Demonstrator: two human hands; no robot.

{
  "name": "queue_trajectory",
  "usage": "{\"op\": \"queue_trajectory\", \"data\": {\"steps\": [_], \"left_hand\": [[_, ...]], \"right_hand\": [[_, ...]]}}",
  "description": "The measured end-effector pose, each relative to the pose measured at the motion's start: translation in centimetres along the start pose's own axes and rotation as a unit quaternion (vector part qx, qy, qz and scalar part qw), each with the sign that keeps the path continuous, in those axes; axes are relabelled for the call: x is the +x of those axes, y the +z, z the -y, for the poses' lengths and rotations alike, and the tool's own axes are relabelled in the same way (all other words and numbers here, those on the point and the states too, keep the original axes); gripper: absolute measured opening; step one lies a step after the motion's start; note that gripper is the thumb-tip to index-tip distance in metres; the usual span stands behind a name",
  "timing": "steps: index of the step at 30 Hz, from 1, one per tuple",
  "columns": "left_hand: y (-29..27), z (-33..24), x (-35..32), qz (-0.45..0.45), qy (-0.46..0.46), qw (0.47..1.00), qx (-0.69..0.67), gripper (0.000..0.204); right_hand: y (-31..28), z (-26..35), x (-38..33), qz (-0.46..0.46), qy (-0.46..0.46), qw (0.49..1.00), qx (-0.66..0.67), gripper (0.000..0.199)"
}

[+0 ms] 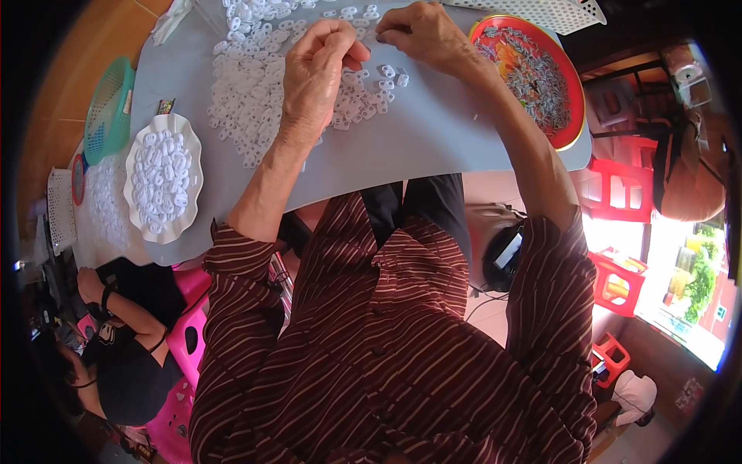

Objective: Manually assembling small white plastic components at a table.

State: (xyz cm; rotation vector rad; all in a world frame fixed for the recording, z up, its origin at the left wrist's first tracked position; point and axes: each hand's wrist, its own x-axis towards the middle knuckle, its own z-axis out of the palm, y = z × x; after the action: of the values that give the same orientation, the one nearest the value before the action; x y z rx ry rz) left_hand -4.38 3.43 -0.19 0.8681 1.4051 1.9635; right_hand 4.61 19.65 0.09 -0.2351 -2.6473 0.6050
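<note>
We're over the grey table (433, 139) now, and the pile (255, 85) of small white plastic pieces sprawls across its far left part, running as a long band from the far edge toward the near-left; each piece is too small for us to read which way it points.

Left hand (321, 66) sits on the pile's right edge, fingers curled in tight, thumb pressed to fingertip; it looks pinched on a white piece, though we can't make out the piece itself. Right hand (421, 31) is just right of the left hand, at the table's far edge, knuckles up, fingers folded down onto the loose pieces; whether it has one pinched, we can't tell. A few stray pieces (390, 77) lie between and just below the two hands.

Containers now; left of the pile, at the table's left edge, a white scalloped dish (137, 155) holds a heap of the same white pieces; beyond it, off the table's left side, a green basket (108, 108); on the table's right end a red tray (568, 93) carries a layer of small grey-white bits; past the far edge, a white perforated tray (541, 11).

Below the table's near-left corner another person (124, 348) in black sits on a pink stool (185, 340).
</note>
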Motion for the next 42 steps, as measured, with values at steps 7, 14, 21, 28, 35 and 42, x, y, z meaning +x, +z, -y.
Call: {"op": "queue_trajectory", "data": {"steps": [7, 14, 21, 28, 35, 42], "left_hand": [[0.1, -0.5, -0.2, 0.031, 0.035, 0.974, 0.222, 0.018], [-0.5, 0.6, -0.1, 0.065, 0.023, 0.992, 0.106, 0.02], [-0.2, 1.0, -0.3, 0.054, -0.02, 0.998, -0.03, 0.018], [0.4, -0.4, -0.4, 0.09, 0.003, 0.994, 0.066, 0.016], [0.0, 0.2, -0.2, 0.129, -0.009, 0.991, 0.019, 0.024], [0.8, 0.1, -0.9, 0.065, -0.07, 0.995, -0.028, 0.025]], "right_hand": [[-2.1, 1.3, -0.5, 0.067, 0.028, 0.986, 0.148, 0.017], [-3.4, 2.4, -1.3, 0.132, 0.127, 0.936, 0.3, 0.02], [-2.6, 2.7, -1.5, 0.086, 0.117, 0.923, 0.356, 0.018], [-3.5, 2.6, -1.0, 0.078, 0.11, 0.935, 0.328, 0.018], [-4.9, 4.0, -0.8, 0.091, 0.138, 0.941, 0.296, 0.019], [-2.8, 2.7, -1.7, 0.015, 0.107, 0.935, 0.338, 0.016]]}}
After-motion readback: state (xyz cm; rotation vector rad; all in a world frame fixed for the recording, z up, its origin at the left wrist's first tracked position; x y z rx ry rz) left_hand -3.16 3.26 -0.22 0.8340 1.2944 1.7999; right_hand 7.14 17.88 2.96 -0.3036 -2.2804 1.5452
